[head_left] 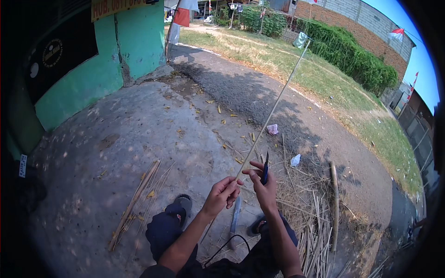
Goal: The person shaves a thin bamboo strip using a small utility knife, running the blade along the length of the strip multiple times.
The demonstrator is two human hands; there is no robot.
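A long, thin bamboo stick [273, 109] slants up and away to the right in front of me. My left hand [224, 192] is closed around its near part, thumb and fingers pinching it. Just to the right, my right hand [264, 187] grips a small knife [265, 172] with a blue handle, its dark narrow blade pointing up. The right fingertips are close beside the stick; whether they touch it I cannot tell. On the ground between my feet lies a long flat metal blade [236, 216], partly hidden near my left wrist.
Bamboo strips [135, 204] lie on the concrete by my left foot. Split strips and shavings [315, 231] spread right, beside a thicker bamboo pole [334, 204]. Crumpled pink [272, 129] and white litter [295, 160] lie ahead. A green wall [83, 88] stands left.
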